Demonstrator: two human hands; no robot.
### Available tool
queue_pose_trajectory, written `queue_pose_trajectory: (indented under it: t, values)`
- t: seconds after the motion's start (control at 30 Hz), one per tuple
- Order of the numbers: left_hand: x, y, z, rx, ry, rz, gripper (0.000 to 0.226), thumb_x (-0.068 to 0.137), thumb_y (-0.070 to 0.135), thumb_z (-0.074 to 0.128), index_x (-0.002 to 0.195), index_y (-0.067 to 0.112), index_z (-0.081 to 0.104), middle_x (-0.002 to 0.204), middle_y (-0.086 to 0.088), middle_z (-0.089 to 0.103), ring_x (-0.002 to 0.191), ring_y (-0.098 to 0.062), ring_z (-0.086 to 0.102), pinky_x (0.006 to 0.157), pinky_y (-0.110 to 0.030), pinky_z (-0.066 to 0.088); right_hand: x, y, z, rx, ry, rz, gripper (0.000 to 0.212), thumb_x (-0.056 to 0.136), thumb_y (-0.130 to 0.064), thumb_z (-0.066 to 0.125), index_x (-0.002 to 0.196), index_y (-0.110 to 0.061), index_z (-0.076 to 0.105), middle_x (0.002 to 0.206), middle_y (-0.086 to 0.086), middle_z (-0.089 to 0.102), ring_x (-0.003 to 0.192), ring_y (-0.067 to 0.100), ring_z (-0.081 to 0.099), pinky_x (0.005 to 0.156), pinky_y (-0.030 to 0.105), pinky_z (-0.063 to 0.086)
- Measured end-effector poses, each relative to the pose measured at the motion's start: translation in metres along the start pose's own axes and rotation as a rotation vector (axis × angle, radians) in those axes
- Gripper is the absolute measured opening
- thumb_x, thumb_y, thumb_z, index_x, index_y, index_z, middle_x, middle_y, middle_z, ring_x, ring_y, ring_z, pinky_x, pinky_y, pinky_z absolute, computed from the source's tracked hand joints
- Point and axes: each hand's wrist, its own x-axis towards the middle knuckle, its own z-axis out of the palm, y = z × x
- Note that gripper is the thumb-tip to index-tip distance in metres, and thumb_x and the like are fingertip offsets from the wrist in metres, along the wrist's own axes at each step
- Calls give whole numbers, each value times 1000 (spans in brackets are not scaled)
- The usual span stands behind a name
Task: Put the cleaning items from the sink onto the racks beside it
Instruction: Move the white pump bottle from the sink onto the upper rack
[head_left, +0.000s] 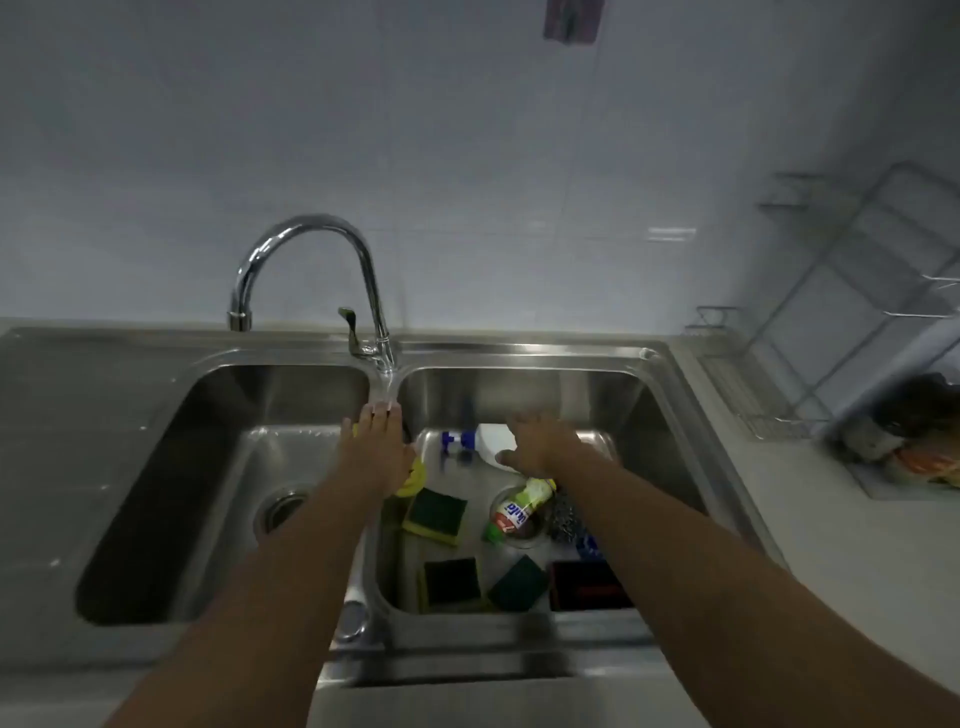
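Note:
The right sink basin (670, 447) holds the cleaning items: a white spray bottle (491, 441) with a blue trigger (457, 441), a green-capped dish soap bottle (519, 506) lying over the drain, three green and yellow sponges (436, 514) (451, 582) (519, 582), a steel wool scrubber (563, 514), a dark red-edged item (587, 584) and something yellow (413, 475) partly under my left hand. My left hand (376, 447) is flat, fingers apart, over the divider between the basins. My right hand (540, 444) hovers open just above the white spray bottle, holding nothing.
A chrome faucet (311, 260) arches over the left basin (223, 467), which has only its drain (283, 512). A wire rack (852, 291) stands on the counter at the right by the wall. Beside it a tray (904, 457) holds some dark and orange items.

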Motion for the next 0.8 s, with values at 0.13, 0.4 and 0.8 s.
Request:
queue_pose_trajectory:
  t: [0.13,0.4,0.8]
  values:
    - [28,-10,35,7,28,-72,64,100,41,25,149,6,3,159,-14,4,147,-30,3,118,-48,9,46,6,27,-18,-51,-4,79,88,-47,57,151,-12,23,160,11,20,141,35,27,115,46,28]
    - [51,-17,81,-55,180,-93,63,98,46,18,149,11,6,160,-13,6,147,-25,0,120,-47,5,123,15,85,-49,-102,19,89,83,-35,67,152,-16,15,160,11,16,143,35,21,116,47,23]
    - [51,-16,90,-78,241,-117,67,93,51,8,150,15,7,160,-7,9,147,-18,-1,120,-42,3,155,24,119,-99,50,68,85,80,-18,70,149,-22,20,144,8,39,131,32,35,107,42,32]
